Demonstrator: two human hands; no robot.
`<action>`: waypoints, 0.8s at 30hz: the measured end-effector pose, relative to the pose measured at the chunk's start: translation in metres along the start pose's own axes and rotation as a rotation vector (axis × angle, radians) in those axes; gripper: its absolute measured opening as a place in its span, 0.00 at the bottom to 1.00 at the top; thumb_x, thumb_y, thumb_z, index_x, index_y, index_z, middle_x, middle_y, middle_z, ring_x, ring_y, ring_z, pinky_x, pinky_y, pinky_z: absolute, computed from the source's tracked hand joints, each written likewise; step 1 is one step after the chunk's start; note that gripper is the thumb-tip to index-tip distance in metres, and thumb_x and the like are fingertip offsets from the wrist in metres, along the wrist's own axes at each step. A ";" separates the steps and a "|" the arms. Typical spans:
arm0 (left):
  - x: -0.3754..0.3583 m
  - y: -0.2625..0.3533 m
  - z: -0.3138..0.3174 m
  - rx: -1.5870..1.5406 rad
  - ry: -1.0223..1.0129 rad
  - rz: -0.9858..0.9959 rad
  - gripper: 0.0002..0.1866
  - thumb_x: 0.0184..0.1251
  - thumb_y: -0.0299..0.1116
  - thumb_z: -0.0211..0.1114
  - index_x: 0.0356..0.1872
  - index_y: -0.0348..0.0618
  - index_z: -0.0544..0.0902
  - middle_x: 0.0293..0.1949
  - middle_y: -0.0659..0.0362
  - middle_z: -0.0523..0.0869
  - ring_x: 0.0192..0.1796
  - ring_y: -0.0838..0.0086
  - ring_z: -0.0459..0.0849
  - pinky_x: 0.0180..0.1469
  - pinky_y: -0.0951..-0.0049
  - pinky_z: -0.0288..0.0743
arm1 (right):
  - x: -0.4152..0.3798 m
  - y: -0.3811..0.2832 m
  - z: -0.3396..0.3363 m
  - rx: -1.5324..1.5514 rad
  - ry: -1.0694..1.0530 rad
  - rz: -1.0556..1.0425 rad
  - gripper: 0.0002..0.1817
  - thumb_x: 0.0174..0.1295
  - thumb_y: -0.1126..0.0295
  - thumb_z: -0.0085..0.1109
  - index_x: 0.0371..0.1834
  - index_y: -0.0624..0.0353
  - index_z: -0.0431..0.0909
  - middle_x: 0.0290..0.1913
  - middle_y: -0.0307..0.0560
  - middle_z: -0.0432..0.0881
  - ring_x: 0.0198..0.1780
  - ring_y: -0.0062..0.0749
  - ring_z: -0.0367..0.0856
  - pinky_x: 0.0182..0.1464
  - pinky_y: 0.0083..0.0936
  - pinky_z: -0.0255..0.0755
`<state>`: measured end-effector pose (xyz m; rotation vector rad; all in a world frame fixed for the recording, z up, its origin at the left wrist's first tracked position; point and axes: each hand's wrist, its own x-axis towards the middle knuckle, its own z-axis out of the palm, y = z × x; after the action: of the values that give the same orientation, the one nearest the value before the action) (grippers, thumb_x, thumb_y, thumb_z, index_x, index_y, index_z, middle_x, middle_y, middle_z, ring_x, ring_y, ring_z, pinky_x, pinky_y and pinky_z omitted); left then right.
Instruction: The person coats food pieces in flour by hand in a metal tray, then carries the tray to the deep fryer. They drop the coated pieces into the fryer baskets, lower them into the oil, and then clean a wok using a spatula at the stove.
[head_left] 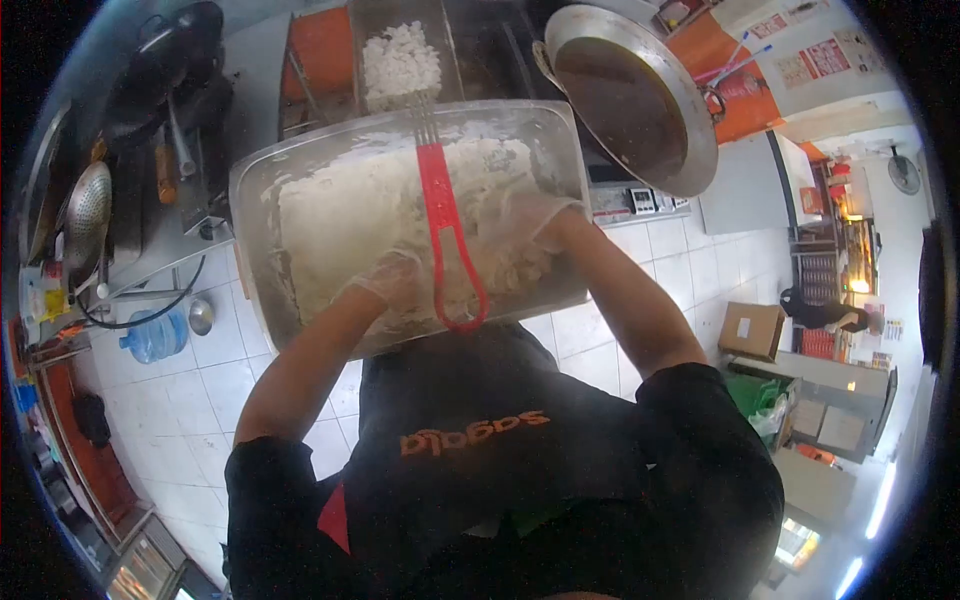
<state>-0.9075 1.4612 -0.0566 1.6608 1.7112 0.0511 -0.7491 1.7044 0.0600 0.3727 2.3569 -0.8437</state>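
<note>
Left grip [398, 280] and right grip [518, 222], both in thin, clear, crinkly gloves [548, 212], are down in white powder [340, 220]; fingers partly buried and blurred, so we can't tell whether either is open or closed on anything. We have the powder in a deep greyish tub [258, 245] around both grips, rounded corners, smooth walls dusted white. Tub's long axis runs side to side, slightly tilted. Powder looks fine and flat left of the left grip, lumpy around the right one.

Between the grips we see a red handle [436, 185], long axis roughly across the tub's, looped end pointing at the wearer, thin metal rods pointing away towards a basket [400, 103] of knobbly white pieces [402, 55]. Beyond the right grip: wide round metal pan [706, 150], dark liquid [625, 110] inside. Well left of the left grip: perforated metal ladle [90, 205].
</note>
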 end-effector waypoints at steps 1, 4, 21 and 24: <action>0.004 0.003 0.015 0.074 0.106 0.142 0.19 0.71 0.42 0.60 0.55 0.41 0.82 0.51 0.47 0.86 0.53 0.52 0.85 0.57 0.57 0.79 | -0.004 0.016 0.008 0.008 0.245 -0.003 0.21 0.70 0.51 0.54 0.45 0.58 0.86 0.42 0.65 0.86 0.47 0.52 0.86 0.54 0.41 0.77; 0.011 0.016 0.032 -0.059 0.262 0.370 0.16 0.70 0.40 0.62 0.52 0.42 0.83 0.43 0.52 0.89 0.47 0.55 0.88 0.53 0.58 0.82 | 0.019 0.032 0.047 0.112 0.335 0.568 0.24 0.71 0.48 0.50 0.52 0.57 0.83 0.56 0.64 0.83 0.51 0.55 0.85 0.59 0.49 0.75; 0.019 0.024 -0.034 -1.522 0.204 -0.237 0.11 0.74 0.36 0.62 0.50 0.43 0.80 0.40 0.57 0.85 0.43 0.68 0.85 0.48 0.63 0.83 | -0.032 -0.003 0.040 0.794 0.601 0.214 0.14 0.73 0.60 0.53 0.47 0.59 0.82 0.33 0.41 0.81 0.33 0.26 0.77 0.35 0.26 0.69; -0.005 0.040 -0.062 -1.282 0.322 -0.239 0.13 0.72 0.37 0.63 0.53 0.43 0.78 0.40 0.59 0.84 0.42 0.72 0.83 0.45 0.65 0.82 | -0.030 0.019 0.040 0.431 0.632 0.173 0.15 0.65 0.65 0.60 0.51 0.59 0.80 0.39 0.49 0.81 0.38 0.34 0.80 0.39 0.29 0.69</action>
<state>-0.9063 1.4915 0.0115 0.4927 1.4909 1.0940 -0.6991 1.6907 0.0449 1.1474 2.6193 -1.2926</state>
